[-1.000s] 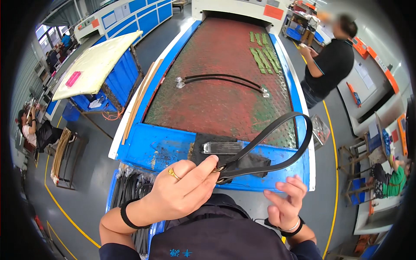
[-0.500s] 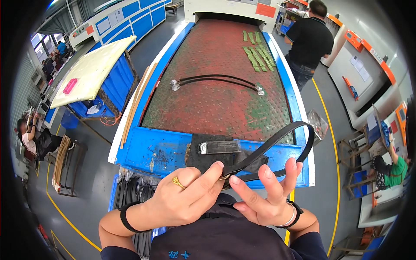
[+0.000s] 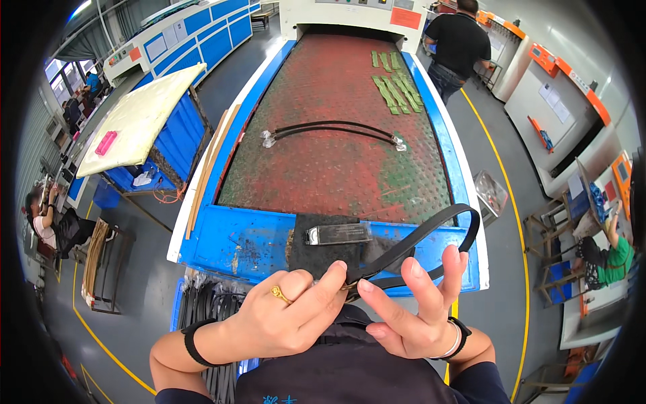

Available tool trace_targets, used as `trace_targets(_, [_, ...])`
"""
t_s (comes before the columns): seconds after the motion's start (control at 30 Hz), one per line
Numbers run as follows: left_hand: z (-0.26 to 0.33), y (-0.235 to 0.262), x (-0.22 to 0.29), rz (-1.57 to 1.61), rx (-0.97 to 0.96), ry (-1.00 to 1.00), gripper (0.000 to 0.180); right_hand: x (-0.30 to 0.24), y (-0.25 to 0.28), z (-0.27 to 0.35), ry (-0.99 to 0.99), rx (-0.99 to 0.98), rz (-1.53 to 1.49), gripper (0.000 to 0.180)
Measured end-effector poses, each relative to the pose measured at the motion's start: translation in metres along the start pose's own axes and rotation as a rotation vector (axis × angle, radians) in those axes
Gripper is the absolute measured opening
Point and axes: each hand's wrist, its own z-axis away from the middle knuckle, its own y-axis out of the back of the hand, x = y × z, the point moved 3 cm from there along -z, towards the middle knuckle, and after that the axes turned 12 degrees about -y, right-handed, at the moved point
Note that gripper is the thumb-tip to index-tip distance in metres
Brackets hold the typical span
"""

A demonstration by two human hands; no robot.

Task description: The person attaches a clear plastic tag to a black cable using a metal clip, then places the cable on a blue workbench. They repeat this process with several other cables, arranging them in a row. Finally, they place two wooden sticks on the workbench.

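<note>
A black belt (image 3: 427,233) loops up and to the right above the blue front edge, with a small metal buckle (image 3: 348,286) at its near end. My left hand (image 3: 286,313), wearing a gold ring, is closed, pinching the belt by the buckle. On the other side, my right hand (image 3: 417,313) has its fingers spread and its index fingertip against the belt near the buckle. Part of the loop passes behind those raised fingers. Beyond my hands, a small clear-wrapped packet (image 3: 340,233) lies on a black pad (image 3: 303,259).
The red-green conveyor (image 3: 323,175) carries two dark straps (image 3: 330,126) with wrapped ends and several green strips (image 3: 397,93). Many black straps (image 3: 219,306) fill a blue crate at lower left. A cream-topped table (image 3: 134,128) stands left. One person (image 3: 459,44) is at far right.
The belt loop sits slightly lower, while both hands keep nearly the same pose. At far right, the person in black has moved farther away. The view has shifted a little.
</note>
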Motion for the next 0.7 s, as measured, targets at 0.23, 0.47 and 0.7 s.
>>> trace_targets(0.23, [-0.002, -0.001, 0.001, 0.023, -0.042, -0.020, 0.018, -0.001, 0.003, -0.006, 0.015, -0.052, -0.026, 0.043])
trace_targets(0.47, [0.016, 0.008, -0.013, 0.184, -0.027, 0.150, 0.018, 0.067, 0.017, 0.010, -0.353, 0.463, -0.448, 0.039])
trace_targets(0.7, [0.020, 0.030, -0.037, 0.543, 0.033, 0.325, 0.019, 0.149, -0.113, 0.113, -0.531, -0.340, 0.221, 0.036])
